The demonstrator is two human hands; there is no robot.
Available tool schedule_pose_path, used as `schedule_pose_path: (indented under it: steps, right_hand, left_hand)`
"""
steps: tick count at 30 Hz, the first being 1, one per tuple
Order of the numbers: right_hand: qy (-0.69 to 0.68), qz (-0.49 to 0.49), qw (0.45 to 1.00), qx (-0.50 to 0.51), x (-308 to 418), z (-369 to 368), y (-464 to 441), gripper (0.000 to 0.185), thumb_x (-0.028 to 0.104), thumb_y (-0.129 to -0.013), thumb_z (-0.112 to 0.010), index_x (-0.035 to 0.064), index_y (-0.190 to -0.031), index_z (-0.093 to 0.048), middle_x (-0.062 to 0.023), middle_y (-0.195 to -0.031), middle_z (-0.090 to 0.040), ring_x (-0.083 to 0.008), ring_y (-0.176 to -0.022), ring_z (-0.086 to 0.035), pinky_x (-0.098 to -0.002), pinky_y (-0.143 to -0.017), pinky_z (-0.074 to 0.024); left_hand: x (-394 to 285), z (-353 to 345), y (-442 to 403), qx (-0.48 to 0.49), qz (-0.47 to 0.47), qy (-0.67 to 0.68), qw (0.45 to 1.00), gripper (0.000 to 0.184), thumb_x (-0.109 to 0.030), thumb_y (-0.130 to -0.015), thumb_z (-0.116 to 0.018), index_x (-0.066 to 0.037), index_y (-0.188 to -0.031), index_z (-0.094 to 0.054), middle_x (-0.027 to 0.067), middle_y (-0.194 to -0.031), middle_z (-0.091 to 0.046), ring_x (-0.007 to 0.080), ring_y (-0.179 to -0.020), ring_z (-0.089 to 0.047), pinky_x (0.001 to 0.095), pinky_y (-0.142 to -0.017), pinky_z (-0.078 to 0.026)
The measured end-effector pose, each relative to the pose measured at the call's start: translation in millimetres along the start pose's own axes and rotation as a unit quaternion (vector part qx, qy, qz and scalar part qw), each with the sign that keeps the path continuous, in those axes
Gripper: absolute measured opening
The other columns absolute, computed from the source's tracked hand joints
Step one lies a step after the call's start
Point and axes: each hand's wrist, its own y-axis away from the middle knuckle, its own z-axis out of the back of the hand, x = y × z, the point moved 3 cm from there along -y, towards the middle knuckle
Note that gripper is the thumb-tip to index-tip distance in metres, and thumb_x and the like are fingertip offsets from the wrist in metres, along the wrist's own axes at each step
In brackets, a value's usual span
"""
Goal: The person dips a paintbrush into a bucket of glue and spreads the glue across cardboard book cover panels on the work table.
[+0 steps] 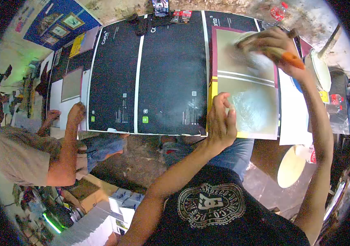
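In front of me lies a grey board (pixel 244 84) with maroon and yellow edges and white lines across its middle. A whitish wet-looking smear (pixel 253 110) covers much of its near half. My right hand (pixel 275 47) is closed around a brush with an orange handle (pixel 293 60), over the far half of the board; motion blurs the hand and the brush's working end. My left hand (pixel 222 125) rests at the board's near left edge, its fingers loosely bent and apart.
Black printed sheets (pixel 171 78) cover the table. At the left, a co-worker (pixel 23 151) handles a similar grey board (pixel 72 84) on white paper. White paper (pixel 294 110) and a pale bucket (pixel 320 71) are to my right. A phone (pixel 160 8) stands at the back.
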Motion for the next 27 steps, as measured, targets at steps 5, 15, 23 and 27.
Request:
schedule_pose_path:
  steps: [5,15,23,27]
  right_hand:
    - [-0.026,-0.172,0.963,0.206,-2,-24,28,0.020,0.032,-0.075,-0.067,0.0186,-0.090,-0.073,-0.0002,-0.111,-0.061,-0.0236,-0.110,-0.046,-0.0444,-0.098,-0.0310]
    - [-0.065,-0.413,0.906,0.069,-10,58,109,0.028,0.021,-0.080,-0.068,0.0115,-0.105,-0.063,-0.0049,-0.106,-0.063,-0.0232,-0.105,-0.054,-0.0357,-0.085,-0.0454]
    - [-0.096,-0.463,0.878,-0.076,29,-50,36,0.023,0.022,-0.086,-0.064,-0.0008,-0.087,-0.062,-0.0068,-0.074,-0.063,-0.0138,-0.073,-0.060,-0.0312,-0.070,-0.0465]
    - [-0.006,-0.448,0.883,-0.140,-6,-27,117,0.027,0.028,-0.086,-0.065,0.0016,-0.085,-0.065,-0.0079,-0.070,-0.063,-0.0156,-0.065,-0.060,-0.0323,-0.063,-0.0469]
  left_hand:
    - [0,0,-1,-0.008,-0.023,-0.043,0.999,0.056,-0.046,-0.097,-0.029,0.003,-0.121,-0.043,0.0205,-0.099,-0.053,0.0327,-0.091,-0.053,0.0409,-0.083,-0.041]
    - [-4,2,1,-0.021,-0.037,-0.018,0.999,0.045,-0.035,-0.097,-0.032,0.002,-0.121,-0.042,0.0218,-0.095,-0.053,0.0361,-0.086,-0.054,0.0438,-0.079,-0.042]
    - [-5,-4,0,-0.045,-0.050,-0.070,0.995,0.037,-0.025,-0.094,-0.039,0.002,-0.119,-0.041,0.0212,-0.091,-0.053,0.0358,-0.080,-0.055,0.0444,-0.072,-0.043]
    - [-1,-3,0,-0.043,-0.051,-0.057,0.996,0.036,-0.025,-0.094,-0.040,0.002,-0.118,-0.040,0.0213,-0.092,-0.053,0.0363,-0.078,-0.055,0.0446,-0.071,-0.043]
